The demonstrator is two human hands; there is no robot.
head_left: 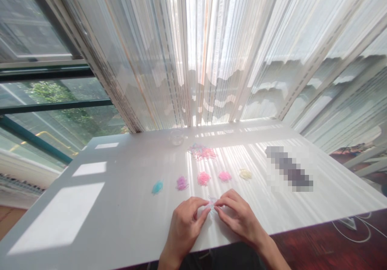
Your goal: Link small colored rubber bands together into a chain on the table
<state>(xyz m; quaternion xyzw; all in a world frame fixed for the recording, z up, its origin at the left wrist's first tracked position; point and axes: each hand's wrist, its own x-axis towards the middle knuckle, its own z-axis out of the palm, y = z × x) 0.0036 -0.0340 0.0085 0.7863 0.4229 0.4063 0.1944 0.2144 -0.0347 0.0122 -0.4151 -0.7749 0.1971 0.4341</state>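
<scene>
My left hand point(189, 219) and my right hand point(238, 213) meet near the front edge of the white table point(127, 217). Thumb and forefinger of each are pinched on a small clump of pale lilac and bluish rubber bands point(212, 200), thin loops partly hidden by the fingertips. Just beyond lies a row of small heaps of bands: a teal heap point(157, 187), a purple heap point(182, 183), a coral-red heap point(203, 178), a pink heap point(225, 176) and a pale yellow heap point(245, 174). Behind them spreads a larger mixed pile point(203, 152).
A clear round container point(177, 137) stands at the back, and a flat clear disc point(229, 131) lies to its right. On the right side is a dark, pixelated long object point(289, 168). String curtains point(211, 52) hang along the far edge. White cables point(363, 225) lie on the floor.
</scene>
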